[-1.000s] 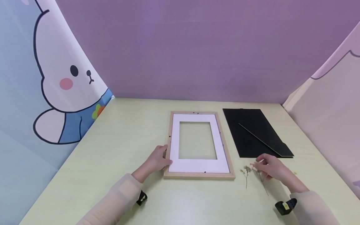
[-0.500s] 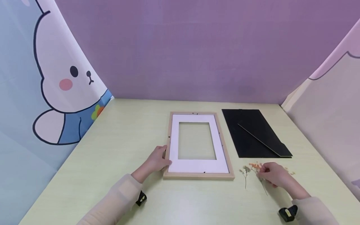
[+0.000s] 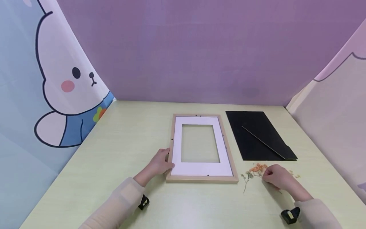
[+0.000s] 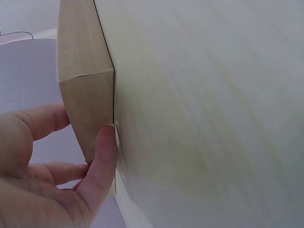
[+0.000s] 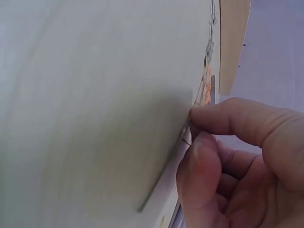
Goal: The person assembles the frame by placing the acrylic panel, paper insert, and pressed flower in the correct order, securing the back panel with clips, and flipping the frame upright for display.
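Left hand [image 3: 157, 163]: fingers gripping frame [image 3: 201, 179] by its side, probably steadying it.
Right hand [image 3: 278, 177]: fingertips pinching orange flower [image 3: 258, 168] low, perhaps avoiding crushing it.
Table [image 3: 134, 127]: carrying frame centrally, orange flower nearer right edge.

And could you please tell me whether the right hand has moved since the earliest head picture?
Yes: the right hand has moved slightly rightward and toward the person, away from the near edge of the black board.

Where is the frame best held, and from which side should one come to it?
Probably the wooden rim of the frame, from outside, left and right: it lies flat, and its thick edge can be pinched. The left hand grips the left side so.
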A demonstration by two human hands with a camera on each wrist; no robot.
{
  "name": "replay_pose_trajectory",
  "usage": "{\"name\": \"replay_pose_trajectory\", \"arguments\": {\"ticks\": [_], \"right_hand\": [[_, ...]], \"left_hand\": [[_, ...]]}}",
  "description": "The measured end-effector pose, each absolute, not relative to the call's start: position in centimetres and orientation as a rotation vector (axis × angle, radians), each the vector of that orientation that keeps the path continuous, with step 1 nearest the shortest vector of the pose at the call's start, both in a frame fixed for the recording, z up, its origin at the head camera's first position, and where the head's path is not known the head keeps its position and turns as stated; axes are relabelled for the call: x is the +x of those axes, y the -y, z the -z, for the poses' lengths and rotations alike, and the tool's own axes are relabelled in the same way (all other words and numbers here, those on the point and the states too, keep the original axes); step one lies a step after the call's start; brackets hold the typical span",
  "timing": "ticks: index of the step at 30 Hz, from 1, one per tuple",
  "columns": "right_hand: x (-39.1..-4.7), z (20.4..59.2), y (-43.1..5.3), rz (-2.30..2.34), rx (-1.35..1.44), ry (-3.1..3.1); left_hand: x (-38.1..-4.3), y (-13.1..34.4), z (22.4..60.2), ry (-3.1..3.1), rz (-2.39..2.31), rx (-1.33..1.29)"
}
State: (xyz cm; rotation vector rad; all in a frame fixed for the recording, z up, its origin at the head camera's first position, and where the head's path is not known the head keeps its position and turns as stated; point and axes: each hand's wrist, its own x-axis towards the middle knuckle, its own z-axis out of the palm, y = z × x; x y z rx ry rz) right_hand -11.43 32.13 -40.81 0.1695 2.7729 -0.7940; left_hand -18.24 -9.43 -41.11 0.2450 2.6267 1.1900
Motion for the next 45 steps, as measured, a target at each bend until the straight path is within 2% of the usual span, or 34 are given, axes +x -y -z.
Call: {"name": "replay_pose_trajectory", "arguments": {"ticks": [12, 25, 45], "right_hand": [[-11.9, 40.5, -33.5, 1.066, 0.165, -2.732], [-12.8, 39.1, -32.3, 1.281, 0.183, -2.668], [-13.3, 39.1, -31.3, 1.507, 0.115, -2.736]], "left_hand": [[-18.3, 9.4, 41.1, -2.634, -1.178, 0.248], [-18.2, 9.3, 41.3, -2.632, -1.194, 0.271], [-18.1, 9.2, 41.0, -2.628, -1.188, 0.263]]}}
